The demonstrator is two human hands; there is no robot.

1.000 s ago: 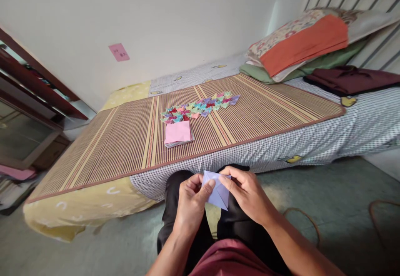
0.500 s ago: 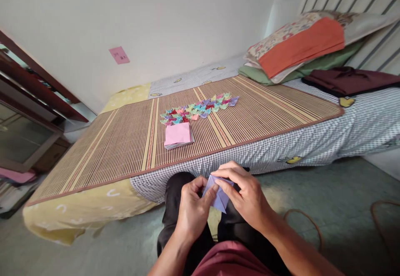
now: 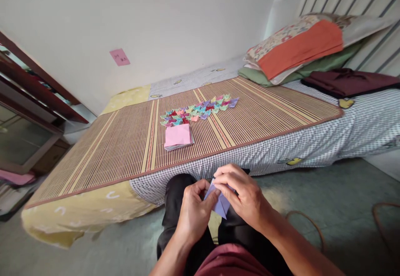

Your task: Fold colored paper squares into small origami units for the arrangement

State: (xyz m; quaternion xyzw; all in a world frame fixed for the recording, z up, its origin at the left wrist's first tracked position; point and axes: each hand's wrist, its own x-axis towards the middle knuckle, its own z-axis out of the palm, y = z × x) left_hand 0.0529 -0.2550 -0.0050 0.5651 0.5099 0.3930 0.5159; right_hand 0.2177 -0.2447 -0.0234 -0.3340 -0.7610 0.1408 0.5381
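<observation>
Indoors, we hold a folded lilac paper [image 3: 221, 208] in both hands, just in front of the near edge of a striped mat [image 3: 131, 142] spread over a bed. Our left hand [image 3: 195, 209] has a closed grip on the paper, the thumb pressed on its face. Our right hand [image 3: 242, 192] grips it too, fingers bent over the upper part and hiding much of it, while one pointed corner hangs free below, aimed away from the mat. Beneath the paper, in front of the mat, are our knees in black trousers [image 3: 175, 192] and the hem of a maroon top [image 3: 231, 263].

On the mat, near the middle, small folded paper pieces [image 3: 200, 111] lie massed in a slanting band of lilac, green, red, pink and turquoise. Just beside them, nearer the mat's front edge, we see a stack of paper [image 3: 178, 135] topped by a pink sheet. At the right end of the mat are a pillow with an orange band [image 3: 301, 47] and a folded maroon cloth [image 3: 350, 80]. A checked sheet [image 3: 265, 157] falls below the mat's front edge, beside a yellow cloth [image 3: 103, 205] toward its left end. Beyond the mat, a pink note [image 3: 119, 57] is on the white wall [image 3: 187, 18], its writing too small for us to read.
</observation>
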